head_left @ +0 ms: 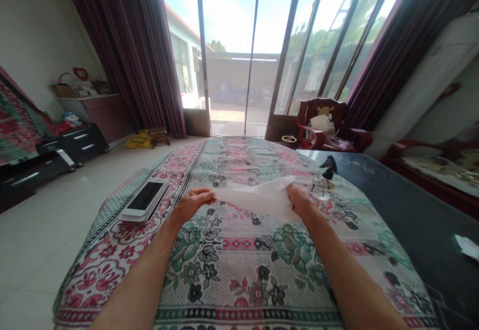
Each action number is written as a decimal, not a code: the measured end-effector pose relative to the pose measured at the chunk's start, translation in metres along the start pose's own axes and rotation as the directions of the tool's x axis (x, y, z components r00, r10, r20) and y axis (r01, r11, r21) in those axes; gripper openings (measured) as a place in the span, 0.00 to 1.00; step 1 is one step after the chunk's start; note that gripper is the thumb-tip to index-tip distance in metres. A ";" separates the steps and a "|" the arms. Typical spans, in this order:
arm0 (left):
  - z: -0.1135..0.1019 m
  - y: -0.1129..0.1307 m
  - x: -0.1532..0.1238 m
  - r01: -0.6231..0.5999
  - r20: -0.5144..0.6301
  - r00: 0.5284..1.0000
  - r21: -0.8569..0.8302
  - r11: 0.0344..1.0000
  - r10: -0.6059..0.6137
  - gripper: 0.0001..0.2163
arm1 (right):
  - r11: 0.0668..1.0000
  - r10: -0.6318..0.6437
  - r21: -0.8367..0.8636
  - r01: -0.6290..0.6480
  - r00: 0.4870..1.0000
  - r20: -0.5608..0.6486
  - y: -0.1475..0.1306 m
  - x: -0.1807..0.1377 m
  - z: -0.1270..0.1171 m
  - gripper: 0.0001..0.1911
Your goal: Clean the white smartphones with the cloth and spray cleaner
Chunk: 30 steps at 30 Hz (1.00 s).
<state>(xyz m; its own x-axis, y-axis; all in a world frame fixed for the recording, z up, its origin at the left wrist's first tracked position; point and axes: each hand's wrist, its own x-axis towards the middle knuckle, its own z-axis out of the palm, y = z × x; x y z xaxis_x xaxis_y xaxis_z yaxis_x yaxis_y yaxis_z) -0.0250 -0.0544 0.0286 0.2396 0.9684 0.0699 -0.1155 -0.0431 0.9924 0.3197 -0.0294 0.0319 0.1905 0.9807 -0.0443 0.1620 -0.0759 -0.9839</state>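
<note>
Head view: my left hand (pixel 192 204) and right hand (pixel 299 200) each pinch the white tissue (pixel 258 198). It's stretched over the flowered cloth (pixel 239 260), phone (pixel 144 200) nearby.

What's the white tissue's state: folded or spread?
Spread: the white tissue stretches flat over the floral cloth between the left hand and right hand, each pinching an end. Whether it is doubled, cannot tell.

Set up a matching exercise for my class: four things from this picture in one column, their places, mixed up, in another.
1 phone
2 white sheet
3 bird figure
4 red chair

A by the window
B held between left hand and right hand
C on the flowered cloth, left of the hands
D right of the hands

Pairs: 1-C, 2-B, 3-D, 4-A
</note>
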 end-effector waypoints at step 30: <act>0.004 -0.013 0.011 0.143 -0.413 0.889 -0.160 0.977 -0.198 0.13 | 0.385 -0.417 -0.726 0.569 0.810 0.413 -0.027 -0.050 0.041 0.09</act>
<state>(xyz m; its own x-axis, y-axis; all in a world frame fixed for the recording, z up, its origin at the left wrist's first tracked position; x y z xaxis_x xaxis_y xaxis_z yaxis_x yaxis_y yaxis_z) -0.0169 -0.0438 0.0166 -0.1627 0.9708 -0.1765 -0.2332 0.1360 0.9629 0.2656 -0.0687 0.0539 -0.3133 0.9001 0.3028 0.8741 0.3979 -0.2785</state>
